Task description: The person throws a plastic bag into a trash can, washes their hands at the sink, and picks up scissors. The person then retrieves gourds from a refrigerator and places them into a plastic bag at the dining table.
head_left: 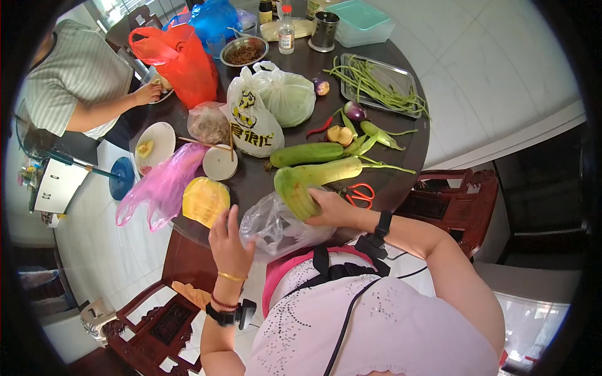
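Note:
My right hand [329, 210] grips the thick end of a green, long-necked gourd [300, 193] near the table's front edge. The gourd's neck points right, above a pair of red-handled scissors [360, 195]. Under its thick end lies a crumpled clear plastic bag [266, 219]. Empty, with fingers apart, my left hand [229, 241] is at the left side of that bag. Its fingertips are close to a cut piece of yellow pumpkin [205, 202]; whether they touch it I cannot tell. A green cucumber-like vegetable [307, 154] lies just behind the gourd.
Behind stand a white printed bag [254, 122], a red bag [185, 69] and a glass bottle [286, 34]. Green beans fill a metal tray [407, 78]. A pink bag [163, 182] and a small bowl [220, 162] are left. Another person's hand [148, 94] is at the far left.

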The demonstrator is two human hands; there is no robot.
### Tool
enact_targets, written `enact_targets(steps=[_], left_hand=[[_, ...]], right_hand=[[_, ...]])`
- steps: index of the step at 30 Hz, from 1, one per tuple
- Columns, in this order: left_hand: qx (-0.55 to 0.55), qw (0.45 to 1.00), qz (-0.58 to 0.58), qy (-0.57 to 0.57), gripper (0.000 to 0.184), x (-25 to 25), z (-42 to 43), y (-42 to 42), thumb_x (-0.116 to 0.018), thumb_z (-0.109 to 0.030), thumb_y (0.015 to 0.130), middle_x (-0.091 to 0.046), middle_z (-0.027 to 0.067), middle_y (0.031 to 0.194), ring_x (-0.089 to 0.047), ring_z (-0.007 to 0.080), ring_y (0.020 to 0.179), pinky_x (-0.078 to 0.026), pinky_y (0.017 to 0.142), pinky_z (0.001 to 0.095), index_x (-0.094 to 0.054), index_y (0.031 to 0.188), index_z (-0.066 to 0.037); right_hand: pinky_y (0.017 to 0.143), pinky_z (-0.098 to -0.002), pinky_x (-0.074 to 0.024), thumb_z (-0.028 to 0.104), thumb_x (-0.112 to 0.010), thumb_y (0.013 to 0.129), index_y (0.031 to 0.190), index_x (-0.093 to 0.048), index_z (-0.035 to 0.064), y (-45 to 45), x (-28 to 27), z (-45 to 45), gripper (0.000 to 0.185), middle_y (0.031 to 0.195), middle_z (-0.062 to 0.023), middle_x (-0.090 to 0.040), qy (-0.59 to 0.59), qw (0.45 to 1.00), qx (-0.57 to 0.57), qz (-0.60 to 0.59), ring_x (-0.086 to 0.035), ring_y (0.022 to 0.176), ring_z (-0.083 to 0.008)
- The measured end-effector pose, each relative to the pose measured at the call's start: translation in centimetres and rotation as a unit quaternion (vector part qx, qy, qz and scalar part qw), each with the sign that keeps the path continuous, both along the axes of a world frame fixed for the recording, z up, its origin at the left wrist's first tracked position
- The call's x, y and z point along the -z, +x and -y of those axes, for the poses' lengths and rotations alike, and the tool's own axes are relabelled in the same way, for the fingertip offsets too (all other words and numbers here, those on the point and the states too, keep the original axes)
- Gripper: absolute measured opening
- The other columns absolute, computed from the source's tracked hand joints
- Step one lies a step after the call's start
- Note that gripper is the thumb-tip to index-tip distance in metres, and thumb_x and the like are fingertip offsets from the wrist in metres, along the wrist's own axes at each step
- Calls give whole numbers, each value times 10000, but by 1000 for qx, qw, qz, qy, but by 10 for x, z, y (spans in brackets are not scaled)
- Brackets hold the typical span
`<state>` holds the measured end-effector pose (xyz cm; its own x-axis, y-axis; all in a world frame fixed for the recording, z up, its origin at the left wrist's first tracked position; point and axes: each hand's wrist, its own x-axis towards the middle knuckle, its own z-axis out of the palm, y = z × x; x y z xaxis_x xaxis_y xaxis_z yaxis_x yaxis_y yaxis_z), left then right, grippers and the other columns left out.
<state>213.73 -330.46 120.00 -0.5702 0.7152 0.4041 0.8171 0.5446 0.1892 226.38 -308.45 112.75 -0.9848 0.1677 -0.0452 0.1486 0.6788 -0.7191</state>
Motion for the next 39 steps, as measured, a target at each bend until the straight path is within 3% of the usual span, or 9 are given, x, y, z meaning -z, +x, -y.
enact_targets(steps=[7, 10, 18, 23, 26, 29, 31, 34, 39], left_hand=[[453, 863, 218, 54, 438, -22, -21, 25, -627, -88, 623, -546, 96, 929, -538, 268, 832, -442, 720, 322, -501, 1042, -71], [263, 909, 273, -174, 360, 59, -44, 14, -614, -123, 660, -559, 112, 926, -547, 265, 856, -448, 725, 324, -513, 1000, -66], [293, 887, 188, -303, 234, 111, -63, 19, -590, -259, 698, -577, 89, 845, -553, 254, 854, -452, 667, 352, -542, 853, -90], [243, 861, 447, 19, 99, -16, -47, -20, -513, -72, 758, -579, 52, 748, -517, 123, 619, -417, 575, 248, -568, 833, -39], [63, 619, 688, 374, 99, -40, -36, -38, -481, -25, 780, -543, -6, 746, -483, 58, 647, -393, 572, 197, -535, 855, 11], [91, 657, 638, 391, 96, -45, -45, -66, -514, -82, 781, -551, 11, 697, -490, 71, 601, -389, 525, 216, -546, 822, 0], [-7, 939, 324, 115, 134, -25, -60, -83, -548, -146, 770, -550, 60, 641, -504, 103, 547, -387, 489, 247, -550, 779, -12], [-2, 986, 166, 7, 250, 30, -90, -80, -597, -305, 720, -574, 139, 705, -568, 297, 642, -432, 541, 392, -543, 829, -86], [110, 936, 176, -285, 347, 83, -103, -73, -559, -365, 728, -594, 130, 782, -572, 322, 689, -450, 579, 411, -503, 983, -136]], right_hand=[[730, -344, -430, 288, -692, 619, 1089, -412, -12, -12, 0, -2, 624, 916, -186, -560, -189, 979, 75, -18, -558, 848, -286], [748, -347, -428, 310, -690, 625, 1094, -417, -18, -7, -6, -2, 633, 943, -191, -556, -200, 975, 95, -6, -558, 870, -270], [787, -354, -414, 382, -668, 623, 1091, -404, -66, 5, -9, -14, 700, 973, -235, -538, -168, 975, 147, 22, -545, 902, -310], [789, -369, -408, 430, -639, 620, 1102, -397, -73, 8, 4, -31, 737, 972, -250, -535, -131, 968, 206, 56, -529, 911, -350], [784, -365, -409, 441, -631, 622, 1102, -397, -74, 14, 11, -31, 742, 967, -251, -536, -116, 973, 196, 42, -529, 913, -347], [782, -354, -410, 435, -633, 627, 1103, -397, -75, 14, 10, -26, 737, 968, -254, -534, -138, 971, 193, 30, -532, 911, -342], [796, -347, -408, 411, -643, 639, 1118, -387, -74, 12, 3, -24, 728, 981, -243, -532, -169, 968, 186, 12, -535, 920, -317], [820, -335, -401, 363, -648, 658, 1143, -370, -60, 7, 1, -26, 701, 1029, -207, -521, -221, 959, 174, -26, -524, 950, -272], [839, -312, -390, 311, -653, 674, 1170, -354, -36, 1, -34, -28, 676, 1082, -154, -500, -294, 941, 163, -46, -494, 987, -217]])
